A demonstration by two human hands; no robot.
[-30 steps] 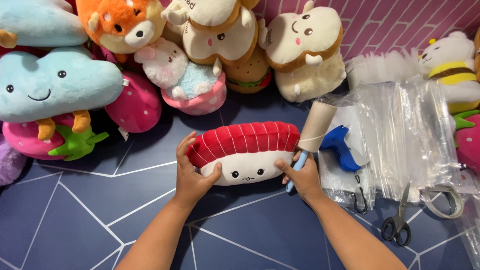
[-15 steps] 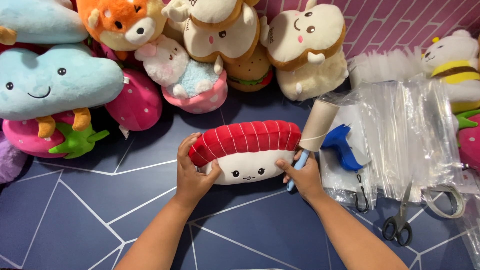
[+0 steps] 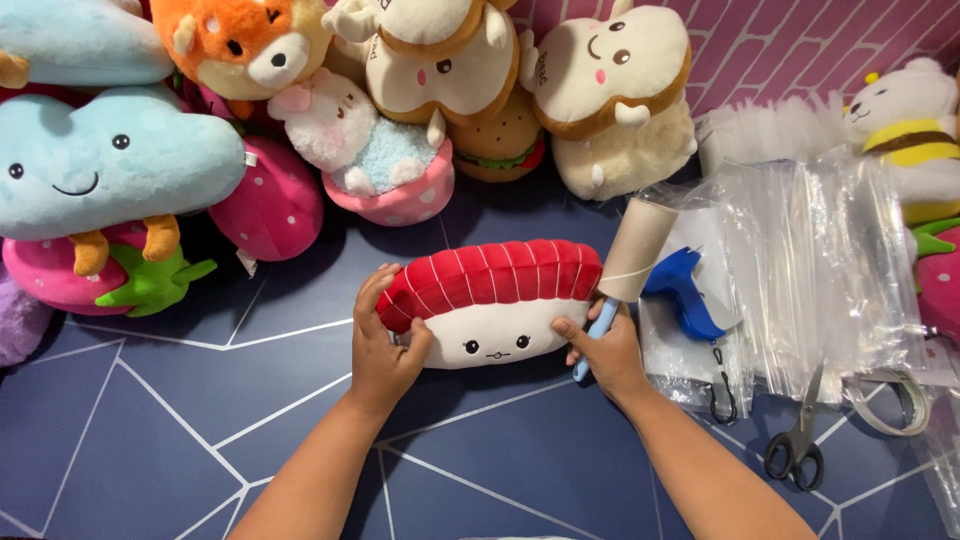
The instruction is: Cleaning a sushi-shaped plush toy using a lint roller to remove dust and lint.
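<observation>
Both hands frame a sushi-shaped plush toy [image 3: 490, 305] on a dark blue floor mat [image 3: 150, 440]: the left hand [image 3: 385, 340] cups the toy's left end, fingers curled over its red top, while the right hand [image 3: 610, 350] presses against the right end and also grips the blue handle of a lint roller [image 3: 630, 265], whose paper-covered roll stands just beside the toy's right edge. Compared with a second ago, the hands, toy and roller sit in much the same place, with no clear shift. Behind the toy lie a cloud plush [image 3: 110, 165], a fox plush [image 3: 245, 40] and toast-shaped plushes [image 3: 610, 85]. To the right, clear plastic bags [image 3: 810, 260] spread near scissors [image 3: 800, 435].
</observation>
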